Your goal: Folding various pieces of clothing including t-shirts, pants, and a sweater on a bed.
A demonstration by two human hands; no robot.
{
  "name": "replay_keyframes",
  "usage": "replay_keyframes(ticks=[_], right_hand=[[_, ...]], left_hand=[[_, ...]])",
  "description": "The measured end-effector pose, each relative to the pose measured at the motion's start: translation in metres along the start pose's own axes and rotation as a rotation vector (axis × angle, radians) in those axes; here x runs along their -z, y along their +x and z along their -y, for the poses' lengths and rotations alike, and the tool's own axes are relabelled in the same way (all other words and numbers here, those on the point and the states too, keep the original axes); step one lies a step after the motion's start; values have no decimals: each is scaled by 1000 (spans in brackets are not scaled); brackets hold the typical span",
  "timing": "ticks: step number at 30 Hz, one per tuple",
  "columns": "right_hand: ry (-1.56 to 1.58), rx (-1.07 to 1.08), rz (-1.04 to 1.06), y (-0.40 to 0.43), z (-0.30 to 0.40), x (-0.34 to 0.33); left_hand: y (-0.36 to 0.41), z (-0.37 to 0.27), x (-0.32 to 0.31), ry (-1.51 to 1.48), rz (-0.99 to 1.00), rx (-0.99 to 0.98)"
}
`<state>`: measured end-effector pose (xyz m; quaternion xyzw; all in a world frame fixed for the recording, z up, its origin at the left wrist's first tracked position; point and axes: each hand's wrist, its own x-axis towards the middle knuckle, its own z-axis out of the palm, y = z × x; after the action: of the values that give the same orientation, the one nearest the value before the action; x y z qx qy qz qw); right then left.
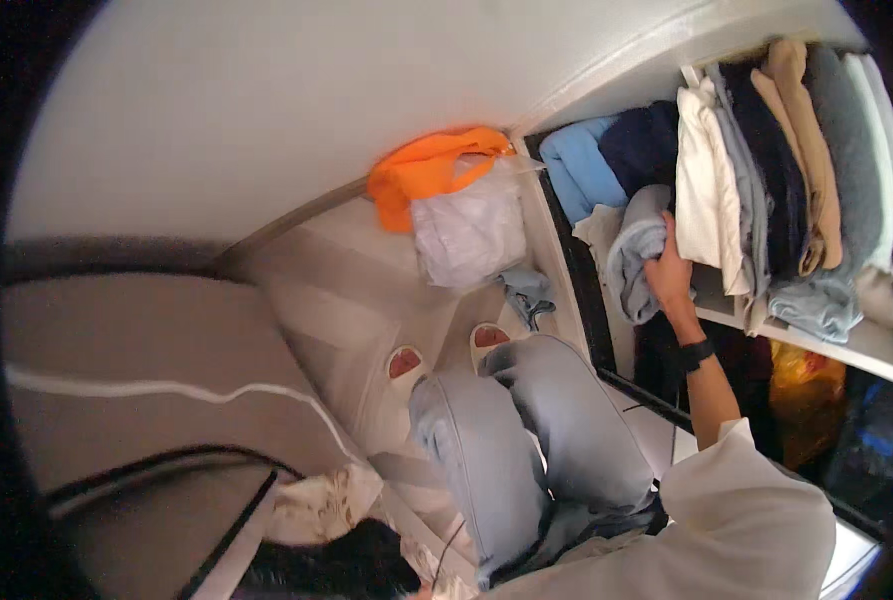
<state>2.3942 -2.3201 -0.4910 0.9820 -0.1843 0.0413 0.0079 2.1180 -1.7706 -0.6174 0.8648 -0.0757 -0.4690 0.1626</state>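
Observation:
My right hand (670, 270) reaches into an open wardrobe shelf and grips the right side of a rolled light-grey garment (634, 244). The thumb presses on the roll; some fingers are hidden between it and the upright cream folded garment (705, 176) beside it. Behind the roll lie a folded light-blue garment (577, 165) and a folded navy garment (641, 146). An off-white cloth (600, 232) pokes out at the roll's left. My left hand is out of view.
Several folded clothes, including a tan garment (803, 150), stand upright along the shelf (851, 356). Below hangs a yellow plastic bag (806, 397). On the floor are an orange bag (416, 176), a white plastic bag (472, 225) and a crumpled blue-grey cloth (529, 292). My knees (484, 442) are close to the wardrobe.

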Motion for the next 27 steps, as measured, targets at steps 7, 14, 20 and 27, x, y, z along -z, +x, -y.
replay_keyframes(ticks=[7, 14, 20, 27], right_hand=[[358, 359, 333, -59, 97, 131], [572, 594, 438, -108, 178, 278], [696, 1178, 505, -148, 257, 406], [816, 1651, 525, -195, 340, 526]], left_hand=[[-203, -50, -12, -222, -77, 564], [-248, -114, 51, -947, -535, 521], [-316, -150, 91, -1344, -838, 652], [-370, -166, 56, -1534, -911, 719]])
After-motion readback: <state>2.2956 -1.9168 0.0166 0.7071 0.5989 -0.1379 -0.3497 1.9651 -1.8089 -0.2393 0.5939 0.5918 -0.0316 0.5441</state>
